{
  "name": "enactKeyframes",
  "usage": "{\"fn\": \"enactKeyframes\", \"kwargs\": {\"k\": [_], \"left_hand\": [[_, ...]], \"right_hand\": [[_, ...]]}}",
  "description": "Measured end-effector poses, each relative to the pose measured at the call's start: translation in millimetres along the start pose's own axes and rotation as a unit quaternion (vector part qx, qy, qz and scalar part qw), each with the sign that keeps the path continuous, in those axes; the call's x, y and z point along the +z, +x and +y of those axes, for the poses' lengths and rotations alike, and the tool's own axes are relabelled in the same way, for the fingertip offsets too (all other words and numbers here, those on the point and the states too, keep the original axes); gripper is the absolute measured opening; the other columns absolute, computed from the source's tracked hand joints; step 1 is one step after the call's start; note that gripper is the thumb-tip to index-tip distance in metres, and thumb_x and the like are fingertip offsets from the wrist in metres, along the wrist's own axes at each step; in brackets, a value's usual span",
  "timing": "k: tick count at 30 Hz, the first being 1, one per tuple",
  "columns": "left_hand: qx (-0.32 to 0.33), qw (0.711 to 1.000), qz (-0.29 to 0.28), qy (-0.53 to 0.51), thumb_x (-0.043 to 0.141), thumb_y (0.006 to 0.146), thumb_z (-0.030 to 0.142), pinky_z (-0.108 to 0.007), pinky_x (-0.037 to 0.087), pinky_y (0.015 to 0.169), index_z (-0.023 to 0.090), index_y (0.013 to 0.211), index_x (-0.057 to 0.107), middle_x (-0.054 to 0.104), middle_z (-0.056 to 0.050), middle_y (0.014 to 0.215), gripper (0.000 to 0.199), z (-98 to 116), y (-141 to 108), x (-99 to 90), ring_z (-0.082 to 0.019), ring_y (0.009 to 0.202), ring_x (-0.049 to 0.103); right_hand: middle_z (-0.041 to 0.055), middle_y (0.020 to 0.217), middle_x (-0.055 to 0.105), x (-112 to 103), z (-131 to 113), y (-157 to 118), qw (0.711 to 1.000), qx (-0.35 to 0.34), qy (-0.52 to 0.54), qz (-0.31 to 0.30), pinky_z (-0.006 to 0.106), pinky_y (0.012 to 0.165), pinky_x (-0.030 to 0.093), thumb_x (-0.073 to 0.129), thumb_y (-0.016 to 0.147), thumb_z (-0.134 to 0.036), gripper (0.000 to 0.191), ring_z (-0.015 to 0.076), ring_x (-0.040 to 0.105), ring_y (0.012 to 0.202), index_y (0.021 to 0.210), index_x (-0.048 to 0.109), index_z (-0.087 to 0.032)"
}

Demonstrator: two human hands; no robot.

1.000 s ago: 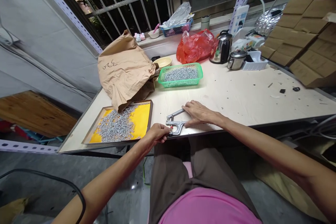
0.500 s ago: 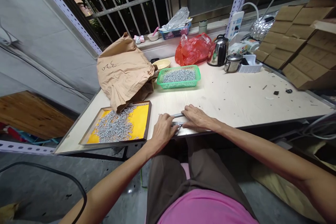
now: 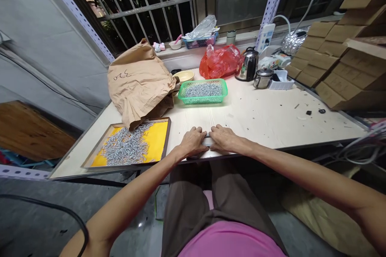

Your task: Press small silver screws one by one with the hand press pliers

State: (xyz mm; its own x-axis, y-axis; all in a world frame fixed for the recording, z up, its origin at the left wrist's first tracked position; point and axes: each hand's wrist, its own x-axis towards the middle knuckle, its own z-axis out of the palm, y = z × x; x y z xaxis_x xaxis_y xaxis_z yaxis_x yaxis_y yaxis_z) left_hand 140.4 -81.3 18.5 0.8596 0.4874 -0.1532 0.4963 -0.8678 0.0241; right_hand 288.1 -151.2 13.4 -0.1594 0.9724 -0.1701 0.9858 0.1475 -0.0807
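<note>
At the near edge of the table, a flat silvery metal piece (image 3: 206,141) lies mostly under my fingers, so its full shape is hidden. My left hand (image 3: 193,142) is closed on its left end with bent fingers. From the other side my right hand (image 3: 223,139) grips the right end, thumb toward me. Only a short stretch of metal shows between the hands. To the left, a shallow tray (image 3: 167,138) lined with yellow holds a heap of small shiny metal parts (image 3: 125,147). Beyond my hands stands a green plastic basket (image 3: 202,100) filled with similar small parts.
A crumpled brown paper bag (image 3: 140,82) overhangs the tray's back edge. Toward the window are a red plastic bag (image 3: 218,62), a kettle (image 3: 249,64), a metal pot (image 3: 263,78) and a yellowish bowl (image 3: 184,76). Cardboard boxes (image 3: 334,64) are stacked at the right.
My hands have come closer together over the metal piece, covering more of it. The whole view has shifted slightly; the tray and basket keep their places on the table.
</note>
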Motion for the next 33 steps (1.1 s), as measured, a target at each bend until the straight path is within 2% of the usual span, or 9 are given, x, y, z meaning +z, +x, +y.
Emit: {"fn": "enactKeyframes", "kwargs": {"k": [7, 13, 16, 19, 21, 24, 28, 33], "left_hand": [[-0.002, 0.999, 0.035, -0.033, 0.063, 0.075, 0.044, -0.031, 0.044, 0.074, 0.023, 0.1, 0.065, 0.06, -0.003, 0.095, 0.033, -5.4, -2.9, 7.4, -0.022, 0.093, 0.05], [-0.01, 0.999, 0.021, -0.049, 0.061, 0.077, 0.045, -0.029, 0.043, 0.069, 0.025, 0.093, 0.067, 0.061, -0.003, 0.092, 0.027, -4.9, -0.5, 7.8, -0.022, 0.092, 0.051], [-0.021, 0.998, 0.024, -0.059, 0.063, 0.076, 0.044, -0.031, 0.045, 0.072, 0.025, 0.097, 0.067, 0.061, -0.004, 0.095, 0.028, -5.2, -1.9, 5.2, -0.023, 0.094, 0.052], [-0.029, 0.996, 0.031, -0.08, 0.064, 0.075, 0.04, -0.034, 0.046, 0.079, 0.025, 0.107, 0.064, 0.061, -0.005, 0.104, 0.035, -2.9, -10.5, 7.2, -0.025, 0.099, 0.052], [-0.036, 0.993, 0.057, -0.1, 0.062, 0.078, 0.034, -0.035, 0.046, 0.087, 0.024, 0.113, 0.06, 0.058, -0.006, 0.116, 0.036, 2.9, -21.1, 13.8, -0.024, 0.106, 0.052], [-0.029, 0.985, 0.125, -0.115, 0.053, 0.086, 0.028, -0.038, 0.038, 0.101, 0.021, 0.12, 0.055, 0.05, -0.008, 0.133, 0.035, 18.8, -39.1, 29.0, -0.024, 0.123, 0.043], [0.011, 0.98, 0.154, -0.128, 0.044, 0.092, 0.04, -0.043, 0.033, 0.106, 0.02, 0.123, 0.053, 0.053, -0.009, 0.132, 0.038, 41.9, -53.2, 43.5, -0.025, 0.129, 0.038], [0.007, 0.976, 0.16, -0.146, 0.042, 0.091, 0.047, -0.048, 0.028, 0.108, 0.02, 0.124, 0.051, 0.055, -0.008, 0.129, 0.043, 51.4, -55.4, 48.2, -0.027, 0.128, 0.039]], "right_hand": [[0.0109, 0.102, 0.065, -10.1, -6.7, -4.7, 0.999, 0.022, 0.023, -0.014, 0.028, 0.074, 0.041, 0.06, 0.082, -0.034, 0.027, 0.0234, 0.058, 0.097, 0.1, 0.064, -0.015], [0.0095, 0.095, 0.067, -2.5, -8.9, -8.4, 0.999, 0.021, 0.043, -0.014, 0.025, 0.069, 0.039, 0.05, 0.089, -0.038, 0.027, 0.0213, 0.062, 0.09, 0.098, 0.064, -0.017], [0.0094, 0.096, 0.066, 4.1, -4.5, -5.4, 0.999, 0.023, 0.04, 0.004, 0.026, 0.069, 0.038, 0.054, 0.087, -0.041, 0.027, 0.0216, 0.061, 0.09, 0.097, 0.064, -0.018], [0.0096, 0.097, 0.064, 6.5, 8.2, -2.5, 0.999, -0.004, 0.049, 0.023, 0.027, 0.072, 0.038, 0.063, 0.077, -0.052, 0.04, 0.0233, 0.058, 0.093, 0.097, 0.065, -0.018], [0.0091, 0.093, 0.063, 6.4, 18.7, -2.4, 0.997, -0.039, 0.068, 0.028, 0.027, 0.071, 0.038, 0.06, 0.078, -0.055, 0.042, 0.0221, 0.057, 0.09, 0.095, 0.066, -0.017], [0.0082, 0.092, 0.062, 8.1, 30.2, -2.4, 0.991, -0.071, 0.097, 0.05, 0.025, 0.073, 0.037, 0.046, 0.091, -0.041, 0.032, 0.0185, 0.056, 0.088, 0.097, 0.065, -0.016], [0.0086, 0.098, 0.062, 15.7, 33.4, 6.6, 0.995, -0.025, 0.06, 0.078, 0.027, 0.078, 0.036, 0.048, 0.09, -0.023, 0.019, 0.0189, 0.053, 0.095, 0.099, 0.063, -0.016], [0.0094, 0.101, 0.061, 15.2, 30.2, 27.4, 0.993, 0.034, -0.014, 0.109, 0.032, 0.08, 0.035, 0.047, 0.091, -0.024, 0.019, 0.0216, 0.051, 0.097, 0.098, 0.063, -0.017]]}}
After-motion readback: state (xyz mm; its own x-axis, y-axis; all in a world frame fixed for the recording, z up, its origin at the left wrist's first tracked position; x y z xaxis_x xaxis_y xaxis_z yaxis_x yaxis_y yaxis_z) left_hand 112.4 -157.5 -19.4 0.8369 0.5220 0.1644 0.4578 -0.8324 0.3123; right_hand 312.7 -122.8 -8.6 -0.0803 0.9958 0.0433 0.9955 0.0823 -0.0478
